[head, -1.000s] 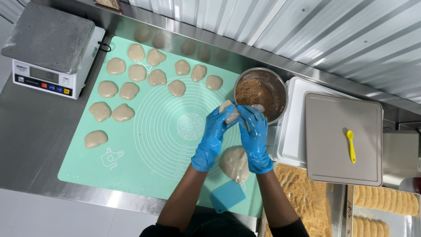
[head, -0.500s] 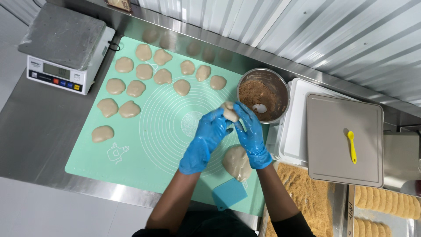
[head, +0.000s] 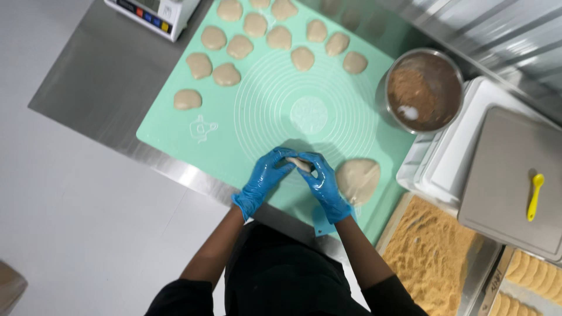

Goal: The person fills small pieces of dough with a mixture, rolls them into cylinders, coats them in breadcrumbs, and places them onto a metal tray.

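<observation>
Both my hands wear blue gloves and meet over the near edge of a mint-green silicone mat. My left hand and my right hand pinch a small piece of pale dough between their fingertips. A larger lump of dough lies on the mat just right of my right hand. Several flattened dough pieces lie in rows at the mat's far left. A metal bowl with brown filling stands at the mat's far right.
A digital scale sits at the far left on the steel table. White trays with a grey lid and a yellow spoon are at right. A tray of crumbs and coated pieces lie lower right.
My hands have dropped from beside the bowl to the mat's near edge, still holding the small dough piece. The view has tilted toward the floor.
</observation>
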